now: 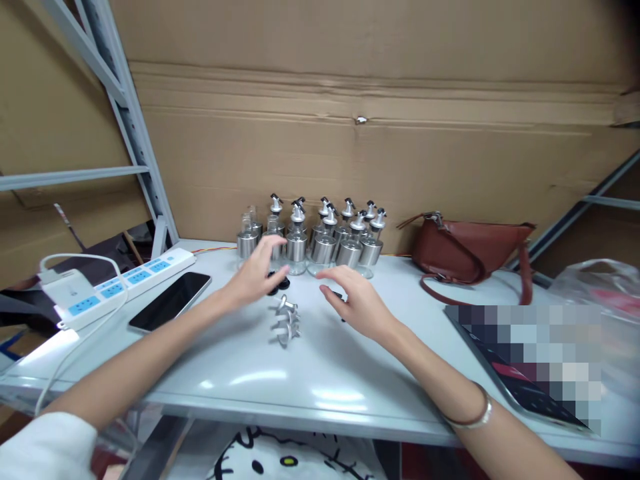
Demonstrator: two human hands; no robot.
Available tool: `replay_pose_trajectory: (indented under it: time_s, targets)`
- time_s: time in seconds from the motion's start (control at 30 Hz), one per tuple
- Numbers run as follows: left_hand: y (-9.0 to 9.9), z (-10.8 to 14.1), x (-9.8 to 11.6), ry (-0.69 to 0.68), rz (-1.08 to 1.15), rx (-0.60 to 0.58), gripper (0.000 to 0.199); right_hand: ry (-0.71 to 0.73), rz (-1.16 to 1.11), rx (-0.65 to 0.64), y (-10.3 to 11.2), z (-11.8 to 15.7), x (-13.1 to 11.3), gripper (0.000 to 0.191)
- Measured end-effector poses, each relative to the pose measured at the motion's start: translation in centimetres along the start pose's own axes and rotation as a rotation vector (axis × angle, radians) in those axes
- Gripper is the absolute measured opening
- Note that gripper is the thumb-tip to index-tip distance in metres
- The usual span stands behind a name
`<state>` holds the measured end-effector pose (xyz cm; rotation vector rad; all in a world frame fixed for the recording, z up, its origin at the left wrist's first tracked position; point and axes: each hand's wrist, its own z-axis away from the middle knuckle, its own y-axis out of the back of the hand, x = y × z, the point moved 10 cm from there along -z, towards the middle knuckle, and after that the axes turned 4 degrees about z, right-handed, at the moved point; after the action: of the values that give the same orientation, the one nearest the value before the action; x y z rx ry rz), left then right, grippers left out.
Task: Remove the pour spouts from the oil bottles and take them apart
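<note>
My left hand is open above the table, thumb and fingers apart, in front of the bottles and close to some small black parts. My right hand is also open, its fingers curved, hovering beside a small black piece that it partly hides. Between and below the hands lie several silver pourer spouts. Behind them stand glass bottles with steel sleeves. Many carry silver spouts with black tips; some at the left, such as one bare-necked bottle, have no spout.
On the left are a white power strip with a plugged-in charger and a phone. A brown handbag, a dark flat item, partly blurred out, and a clear plastic bag occupy the right. Cardboard backs the table.
</note>
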<state>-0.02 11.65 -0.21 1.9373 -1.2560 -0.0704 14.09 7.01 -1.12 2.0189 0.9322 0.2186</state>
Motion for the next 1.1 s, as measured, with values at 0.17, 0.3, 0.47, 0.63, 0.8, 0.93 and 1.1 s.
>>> replay_pose_trajectory:
  time_s: [0.17,0.3,0.47,0.63,0.8,0.93,1.1]
  targets:
    - [0.8,-6.1,-3.7,0.158,0.127,0.087,0.053,0.067,-0.017,0.080,0.9,0.0,-0.5,0.018]
    - [-1.2,-9.1,-6.1,0.326,0.231,0.058,0.064,0.123,-0.035,0.157,1.8,0.1,-1.1,0.018]
    - [-2.7,-9.8,-6.8,0.366,0.272,0.108,0.058,0.106,-0.026,0.180,2.3,0.1,-1.0,0.020]
    - [-1.1,-9.2,-4.4,0.274,0.342,0.246,0.055,-0.012,-0.109,0.324,4.0,0.3,0.0,0.021]
    - [1.5,-8.1,1.5,0.098,0.572,0.307,0.041,-0.153,-0.298,0.476,5.5,1.0,1.5,0.029]
    - [0.4,-6.2,5.0,0.128,0.772,0.129,0.033,-0.185,-0.557,0.353,3.8,0.6,1.8,0.047]
    - [-2.1,-3.1,7.5,0.233,0.939,-0.057,0.036,-0.179,-0.924,-0.004,0.1,-0.1,0.2,0.081]
